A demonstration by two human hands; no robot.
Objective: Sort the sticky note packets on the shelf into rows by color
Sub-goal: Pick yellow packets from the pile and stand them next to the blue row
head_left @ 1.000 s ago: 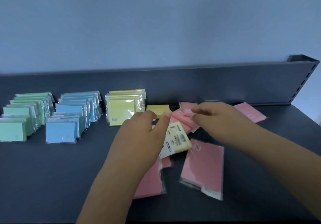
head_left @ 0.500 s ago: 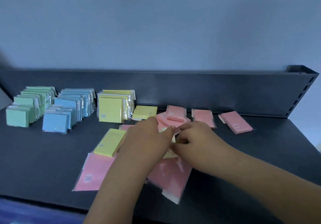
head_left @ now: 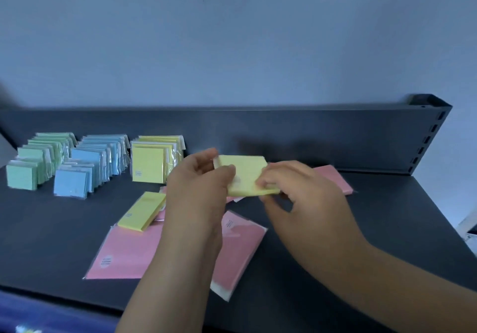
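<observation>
We see our left hand (head_left: 198, 185) and right hand (head_left: 304, 195) bare. Each joins a bare forearm, the left forearm (head_left: 175, 268) and the right forearm (head_left: 374, 263), uncovered all the way to the edge of view. Blur softens the fingertips, so we cannot make out finer detail.

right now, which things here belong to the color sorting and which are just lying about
In the job: held yellow packet, pinched by left hand and right hand; loose yellow packet; flat pink packets; green row; blue row; yellow row.
Just there: slotted shelf upright; wall.
</observation>
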